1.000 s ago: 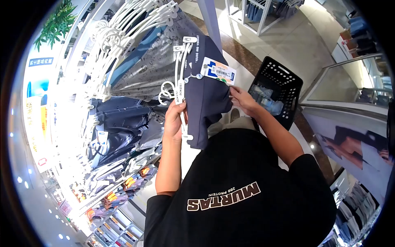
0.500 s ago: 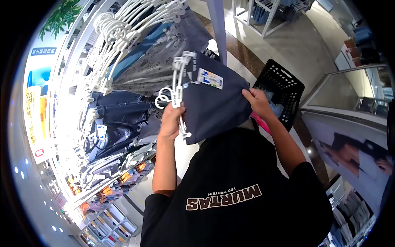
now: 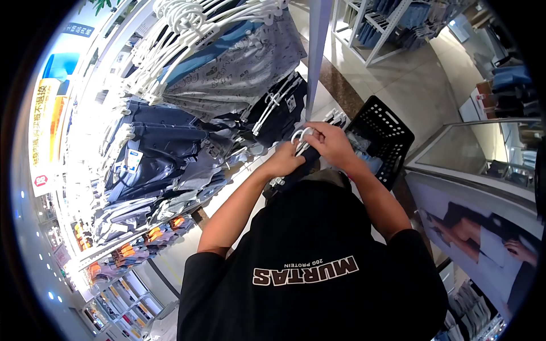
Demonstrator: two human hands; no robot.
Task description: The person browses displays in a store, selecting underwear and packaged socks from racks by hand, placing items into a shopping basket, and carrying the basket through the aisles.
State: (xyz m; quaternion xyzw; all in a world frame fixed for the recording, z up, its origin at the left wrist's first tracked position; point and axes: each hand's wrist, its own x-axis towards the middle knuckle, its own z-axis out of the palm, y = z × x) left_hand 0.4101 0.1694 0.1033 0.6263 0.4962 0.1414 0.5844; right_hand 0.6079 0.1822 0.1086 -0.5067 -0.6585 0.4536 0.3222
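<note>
Dark navy shorts (image 3: 309, 162) on white clip hangers (image 3: 300, 149) are held close in front of my torso, mostly hidden by my hands and shirt. My left hand (image 3: 284, 161) is closed around the hangers' bars. At their curved hooks, my right hand (image 3: 331, 145) has its fingers pinched together. A grey patterned pair of shorts (image 3: 233, 79) hangs on the rack ahead of my hands. More dark clothing on white hangers (image 3: 276, 108) hangs just beyond my left hand.
A black perforated basket (image 3: 393, 122) with light blue packages inside stands on the floor to the right. A white upright post (image 3: 317, 51) rises beyond my hands. Crowded racks of dark shorts (image 3: 165, 136) line the left; a large picture panel (image 3: 472, 227) is at the right.
The shorts have turned from flat-facing to nearly edge-on and moved in closer to my torso. My right hand has gone from the cloth's edge to the hanger hooks; my left hand moved right.
</note>
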